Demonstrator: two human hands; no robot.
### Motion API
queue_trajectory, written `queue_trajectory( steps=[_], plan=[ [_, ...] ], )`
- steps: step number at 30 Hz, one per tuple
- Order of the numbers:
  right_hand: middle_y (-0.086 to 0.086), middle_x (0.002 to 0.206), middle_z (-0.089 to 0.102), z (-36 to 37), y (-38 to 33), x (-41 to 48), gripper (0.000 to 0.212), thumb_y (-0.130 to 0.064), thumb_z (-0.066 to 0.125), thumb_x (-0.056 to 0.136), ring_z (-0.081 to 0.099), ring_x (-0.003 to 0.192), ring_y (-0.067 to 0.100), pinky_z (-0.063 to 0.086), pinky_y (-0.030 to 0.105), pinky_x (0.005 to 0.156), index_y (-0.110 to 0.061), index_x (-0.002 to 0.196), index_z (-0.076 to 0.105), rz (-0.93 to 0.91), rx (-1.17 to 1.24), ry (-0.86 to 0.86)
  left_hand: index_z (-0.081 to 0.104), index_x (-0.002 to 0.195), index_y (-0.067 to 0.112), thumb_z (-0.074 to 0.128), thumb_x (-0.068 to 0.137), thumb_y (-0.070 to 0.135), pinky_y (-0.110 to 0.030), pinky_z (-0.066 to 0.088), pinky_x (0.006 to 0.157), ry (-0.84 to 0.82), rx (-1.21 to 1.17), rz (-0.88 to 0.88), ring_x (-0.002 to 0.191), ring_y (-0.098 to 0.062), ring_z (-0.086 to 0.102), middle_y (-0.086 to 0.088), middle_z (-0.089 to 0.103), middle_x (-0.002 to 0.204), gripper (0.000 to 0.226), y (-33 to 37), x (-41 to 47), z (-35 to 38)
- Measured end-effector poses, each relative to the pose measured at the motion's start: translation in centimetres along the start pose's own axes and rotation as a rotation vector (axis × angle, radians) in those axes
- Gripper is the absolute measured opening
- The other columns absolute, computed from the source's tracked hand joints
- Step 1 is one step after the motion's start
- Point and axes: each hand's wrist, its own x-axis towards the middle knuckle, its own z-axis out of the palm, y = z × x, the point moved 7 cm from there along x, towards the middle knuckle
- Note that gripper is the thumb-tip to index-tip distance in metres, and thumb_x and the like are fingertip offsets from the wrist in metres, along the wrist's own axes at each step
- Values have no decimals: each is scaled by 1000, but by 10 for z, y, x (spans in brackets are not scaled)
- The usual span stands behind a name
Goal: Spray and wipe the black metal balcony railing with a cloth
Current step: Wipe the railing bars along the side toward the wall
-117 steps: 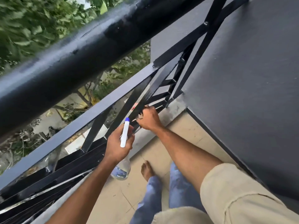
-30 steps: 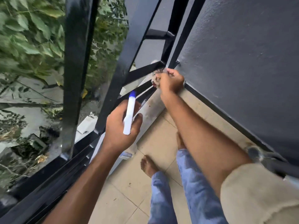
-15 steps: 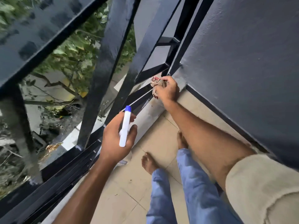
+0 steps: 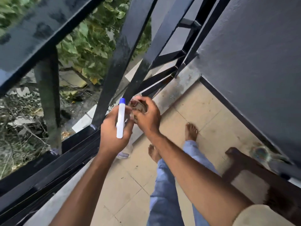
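The black metal railing (image 4: 123,51) runs diagonally across the left and top of the view, with slanted bars and a wet-looking top rail. My left hand (image 4: 112,132) grips a spray bottle (image 4: 120,118) with a white head and blue tip; its clear body hangs below the hand. My right hand (image 4: 148,116) holds a crumpled brownish cloth (image 4: 137,106) right beside the bottle's head, close to the foot of a slanted bar. The two hands almost touch.
A dark grey wall (image 4: 252,54) closes the right side. Beige floor tiles (image 4: 203,108) lie below, with my bare feet (image 4: 191,131) and blue trousers on them. A dark wooden stool (image 4: 254,170) stands at the lower right. Trees and ground show beyond the railing.
My right hand with the cloth has left the far corner bars and come back next to the left hand. The spray bottle stays gripped in the left hand. The stool has come into view.
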Motion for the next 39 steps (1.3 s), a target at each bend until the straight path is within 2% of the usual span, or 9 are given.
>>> queue_trajectory(
  steps=[8,13,16,21,24,28,30,34,39],
  plan=[
    [-15,130,62,8,-18,-23,41,-25,67,86,63,114,10,52,32,89,-28,127,69,-203,-206,-125,66,107,15,60,90,14,-29,57,72,102,-59,26,78,-9,69,9,70,90,18,4,2,0],
    [-4,142,56,12,-17,-9,34,-26,63,95,59,121,20,48,32,88,-23,128,68,-319,-409,-202,65,106,13,60,90,15,-40,59,70,113,-75,29,76,-22,70,2,69,94,17,2,3,4],
    [2,132,62,7,-7,25,29,-16,60,94,62,113,27,53,37,91,-17,121,69,-288,-479,-170,63,105,20,61,90,16,-37,58,67,99,-67,61,71,-19,70,10,68,95,15,6,2,8],
    [9,117,66,-9,7,79,24,-6,61,88,61,107,32,44,31,81,-11,110,68,-82,-575,-124,61,102,25,60,88,13,-50,58,66,68,-68,71,71,-26,68,10,65,93,18,10,5,20],
    [3,112,67,-4,-7,51,23,-18,61,85,62,98,27,40,28,75,-17,106,70,-169,-498,-196,62,104,23,60,88,8,-47,58,66,38,-98,93,73,-24,68,7,66,91,22,14,8,28],
    [4,116,71,-4,-28,12,38,-33,50,89,65,105,23,51,32,83,-16,113,73,-329,-344,-253,61,96,4,54,82,3,-24,48,68,50,-121,147,69,-11,58,-4,61,81,16,26,11,38],
    [3,113,71,-6,-20,24,36,-34,51,87,66,105,24,52,32,82,-18,111,72,-362,-346,-253,62,99,8,54,83,4,-33,53,66,35,-156,138,68,-17,62,2,61,83,18,23,14,51],
    [2,101,72,-19,37,113,27,-32,64,84,68,93,26,53,31,77,-23,108,71,-139,-447,-172,62,102,24,57,85,12,-54,57,66,-33,-155,109,71,-27,66,7,65,91,22,4,25,89],
    [7,114,71,-43,75,190,36,-15,62,88,65,108,30,50,32,85,-26,121,70,8,-541,-96,63,102,17,57,85,13,-54,57,66,-11,-144,135,69,-31,66,5,66,95,19,-17,54,124]
  ],
)
